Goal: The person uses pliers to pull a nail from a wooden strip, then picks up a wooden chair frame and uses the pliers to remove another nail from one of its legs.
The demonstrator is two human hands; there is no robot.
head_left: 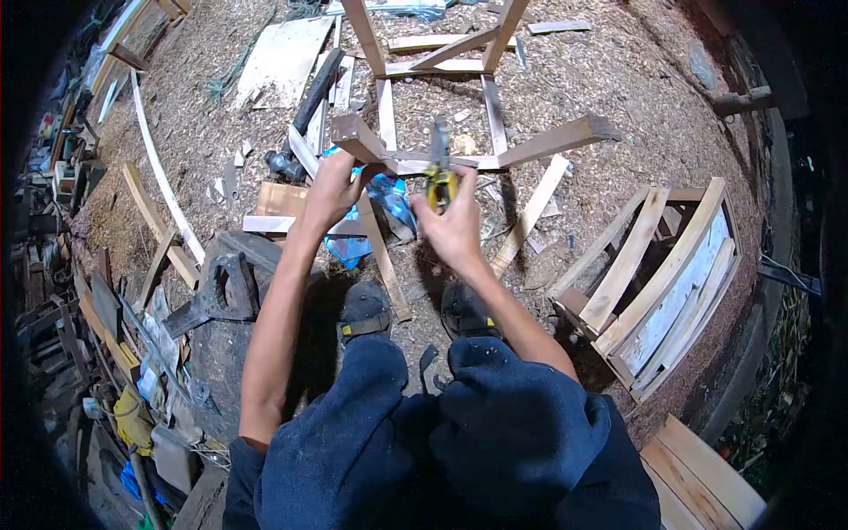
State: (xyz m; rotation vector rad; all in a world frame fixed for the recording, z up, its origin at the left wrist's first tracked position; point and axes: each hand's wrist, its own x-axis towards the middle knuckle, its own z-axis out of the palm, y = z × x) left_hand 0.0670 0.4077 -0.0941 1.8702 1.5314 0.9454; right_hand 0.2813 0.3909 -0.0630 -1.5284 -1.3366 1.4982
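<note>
A wooden frame [455, 163] of pale bars and legs lies on the ground ahead of me. My left hand [334, 187] is closed around the near left part of this frame, beside the sawn end of a leg [358, 137]; some of its fingers are hidden. Pliers with yellow and black handles [439, 187] sit in my right hand [455, 223], slightly blurred. Their dark metal jaws point away from me and overlap the frame's near rail in this view. Blue plastic [351, 249] lies beneath, between my hands.
A dark-handled saw [231, 287] rests on a stump at my left. Another slatted wooden frame [654, 283] stands at right. Wood strips [163, 177], a white board [281, 62] and boards [702, 468] lie around on wood shavings. My shoes [364, 309] are close below the work.
</note>
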